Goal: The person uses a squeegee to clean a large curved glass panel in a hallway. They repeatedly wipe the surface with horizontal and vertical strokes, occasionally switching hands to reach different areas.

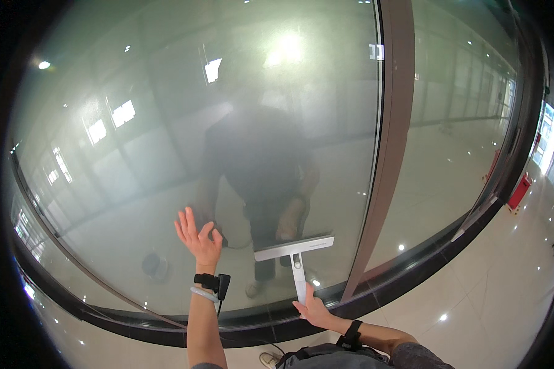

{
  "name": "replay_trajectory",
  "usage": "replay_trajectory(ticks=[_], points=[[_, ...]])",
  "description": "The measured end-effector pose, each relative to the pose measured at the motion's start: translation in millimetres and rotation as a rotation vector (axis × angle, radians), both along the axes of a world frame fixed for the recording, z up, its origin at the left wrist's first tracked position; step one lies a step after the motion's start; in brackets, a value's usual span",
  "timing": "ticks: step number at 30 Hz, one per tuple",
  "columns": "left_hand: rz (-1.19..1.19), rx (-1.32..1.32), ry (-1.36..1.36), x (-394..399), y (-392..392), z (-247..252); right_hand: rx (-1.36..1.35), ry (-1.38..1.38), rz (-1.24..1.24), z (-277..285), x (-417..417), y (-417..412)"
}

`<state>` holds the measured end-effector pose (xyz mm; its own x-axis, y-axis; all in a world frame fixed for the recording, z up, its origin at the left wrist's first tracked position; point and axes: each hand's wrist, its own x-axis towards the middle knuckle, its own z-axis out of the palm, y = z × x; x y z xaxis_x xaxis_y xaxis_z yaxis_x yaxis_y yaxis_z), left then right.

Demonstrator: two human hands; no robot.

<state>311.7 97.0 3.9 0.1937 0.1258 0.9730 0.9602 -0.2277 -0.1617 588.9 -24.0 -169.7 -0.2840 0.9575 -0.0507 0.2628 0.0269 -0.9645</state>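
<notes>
My right hand [315, 311] grips the lower handle of a white window squeegee [299, 272]. The squeegee's wide head lies at or very near the large glass pane [267, 184], slightly tilted, its right end higher. To the left, my left hand [198, 237] is raised before the pane with its fingers spread and holds nothing. Whether its fingertips touch the glass I cannot tell. A dim reflection of a bent-over person shows in the pane. My left wrist carries a black strap with a small device [222, 286] and a pale bangle [204, 294].
A brown metal frame post [388, 152] divides the pane from another glass panel [452, 152] on the right. Along the bottom runs a black tiled ledge [304, 318]. Glossy floor tiles [461, 295] lie in front. A red object [520, 191] stands at far right. A thin cable [258, 342] hangs near my shoe [268, 360].
</notes>
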Motion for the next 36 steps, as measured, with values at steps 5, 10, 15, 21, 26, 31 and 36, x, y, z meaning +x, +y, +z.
replay_trajectory(ticks=[5,10,15,21,26,31,36], points=[[0.025,0.017,0.02,-5,-3,0,0.158,0.465,-0.215,94,-4,51],[0.004,0.027,-0.001,0,-1,2,0.187,0.816,-0.366,150,-27,82],[-0.014,0.054,0.017,2,3,7,0.15,0.64,-0.219,47,-129,23],[-0.003,0.042,0.012,-7,2,-2,0.107,0.438,-0.122,42,-122,2],[-0.004,0.014,-0.003,-1,0,-3,0.161,0.978,-0.526,112,-40,86],[0.0,0.05,0.004,-3,0,1,-0.065,1.155,-0.503,104,-73,68],[-0.014,0.046,0.016,-4,3,2,-0.363,0.88,0.05,54,-152,-18]])
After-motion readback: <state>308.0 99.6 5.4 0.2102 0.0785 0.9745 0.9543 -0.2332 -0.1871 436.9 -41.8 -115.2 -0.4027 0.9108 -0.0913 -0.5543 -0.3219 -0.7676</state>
